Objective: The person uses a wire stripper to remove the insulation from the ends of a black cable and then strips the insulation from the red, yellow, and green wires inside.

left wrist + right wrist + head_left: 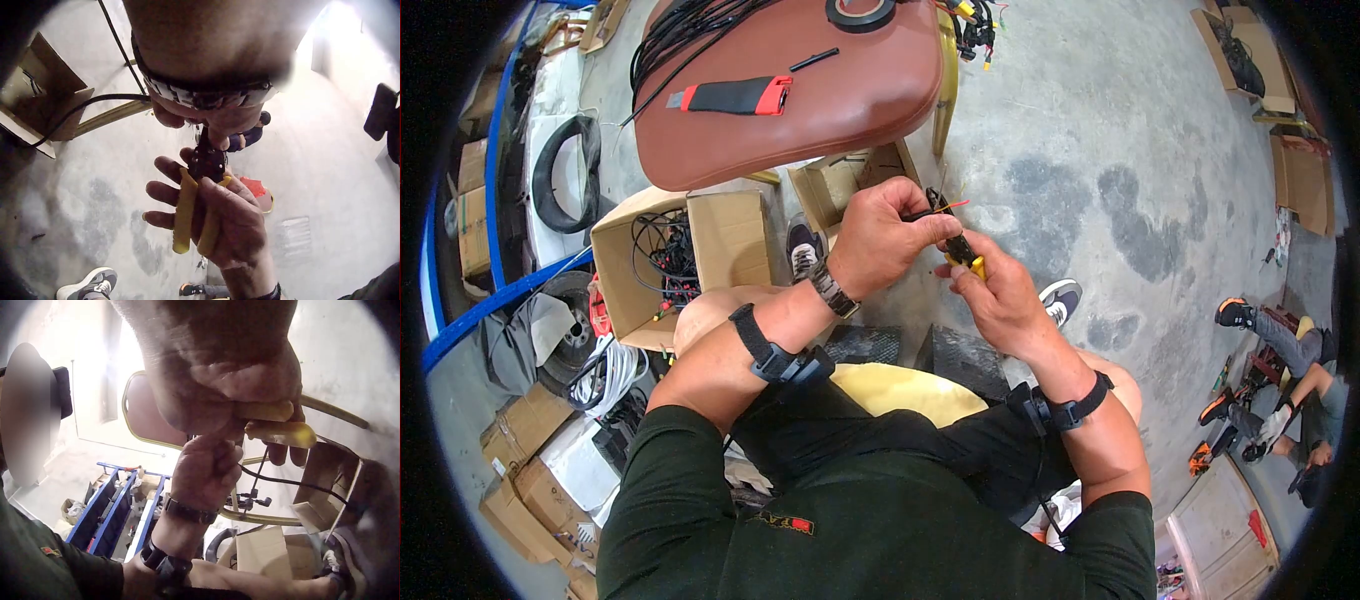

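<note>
My left hand [905,228], a watch on its wrist, pinches a thin black wire [933,200] with an orange strand [956,205] just above my lap. My right hand [985,285] grips a yellow-handled wire stripper [964,254] whose dark head meets the wire at my left fingertips. In the left wrist view the right hand [231,219] wraps the two yellow handles of the stripper [183,212], squeezed close together. In the right wrist view the left hand [203,469] sits below the stripper's handles [281,432], with a black wire [281,482] trailing off to the right.
A brown chair seat [800,120] ahead carries a red-and-black utility knife [735,96], a roll of black tape [860,12] and black cables. An open cardboard box [615,270] of wiring stands at my left knee. More boxes lie left; another person [1280,370] sits far right.
</note>
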The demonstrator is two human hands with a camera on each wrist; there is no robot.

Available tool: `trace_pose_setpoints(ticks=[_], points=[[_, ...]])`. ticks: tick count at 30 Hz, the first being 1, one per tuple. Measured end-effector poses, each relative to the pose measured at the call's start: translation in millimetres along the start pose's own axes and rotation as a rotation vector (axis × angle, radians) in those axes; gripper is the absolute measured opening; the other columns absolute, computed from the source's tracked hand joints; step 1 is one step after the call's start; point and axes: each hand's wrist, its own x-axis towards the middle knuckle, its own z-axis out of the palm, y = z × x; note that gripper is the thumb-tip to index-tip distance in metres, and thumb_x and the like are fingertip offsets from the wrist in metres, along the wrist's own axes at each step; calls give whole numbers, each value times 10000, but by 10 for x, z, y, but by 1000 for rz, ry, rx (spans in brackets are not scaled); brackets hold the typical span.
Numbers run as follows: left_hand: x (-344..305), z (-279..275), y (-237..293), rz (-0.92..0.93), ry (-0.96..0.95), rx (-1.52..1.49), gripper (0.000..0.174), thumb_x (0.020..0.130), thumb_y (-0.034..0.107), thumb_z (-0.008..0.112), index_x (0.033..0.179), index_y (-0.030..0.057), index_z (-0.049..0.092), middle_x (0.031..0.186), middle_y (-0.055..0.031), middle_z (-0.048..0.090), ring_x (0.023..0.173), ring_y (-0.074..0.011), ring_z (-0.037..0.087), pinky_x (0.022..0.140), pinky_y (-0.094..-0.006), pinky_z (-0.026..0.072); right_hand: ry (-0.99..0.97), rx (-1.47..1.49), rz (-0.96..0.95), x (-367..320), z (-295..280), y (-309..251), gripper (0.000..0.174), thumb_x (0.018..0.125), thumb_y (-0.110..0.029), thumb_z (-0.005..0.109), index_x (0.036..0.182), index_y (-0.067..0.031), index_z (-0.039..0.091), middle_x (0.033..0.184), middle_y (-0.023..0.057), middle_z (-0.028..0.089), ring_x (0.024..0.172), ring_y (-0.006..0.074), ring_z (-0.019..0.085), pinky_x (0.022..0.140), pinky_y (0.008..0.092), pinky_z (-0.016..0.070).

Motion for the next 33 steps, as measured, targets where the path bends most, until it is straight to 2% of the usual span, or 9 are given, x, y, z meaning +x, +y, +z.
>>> trace_pose_setpoints(ticks=[7,13,16,20,22,26,33], points=[[-19,-18,-54,10,40,71,305,792,184,830,702,40,576,661,59,519,635,-42,437,530,-236,368,26,-111,-23,35,4,19,308,956,-36,527,1260,10,537,1056,110,680,993,187,664,852,314,510],[-13,-29,-63,-12,76,93,313,789,197,823,690,43,569,657,62,502,622,-41,422,527,-238,360,28,-128,2,106,15,72,286,954,-46,537,1233,17,550,1035,118,686,979,174,658,863,312,505],[-10,-38,-74,-7,57,26,293,793,178,821,708,48,572,661,55,521,611,-41,444,518,-235,368,15,-126,-10,128,25,150,303,958,-40,531,1255,15,544,1086,110,673,993,180,650,879,324,501],[34,-59,-141,19,-76,-270,231,813,131,807,775,57,591,681,40,577,614,-38,517,514,-212,400,-68,379,25,153,59,114,388,921,-86,619,1288,12,542,1139,79,644,1009,162,624,873,309,495],[-3,-132,-66,-25,-178,-214,204,835,128,790,818,35,610,734,25,619,654,-42,537,560,-222,430,-84,556,72,127,24,-54,456,894,-109,678,1300,41,535,1126,58,641,1003,131,602,888,288,490],[-43,-165,-6,-9,-301,-185,166,862,127,768,869,26,637,755,36,623,705,-35,545,604,-213,440,-88,546,112,106,-63,-162,452,876,-123,713,1266,39,550,1119,50,633,996,118,597,887,288,484],[-79,-177,-18,51,-367,-240,148,890,138,743,904,20,654,753,38,613,697,-27,536,599,-203,435,-158,534,114,92,-179,-182,368,866,-150,737,1171,-6,589,1029,29,645,917,95,601,817,266,495]])
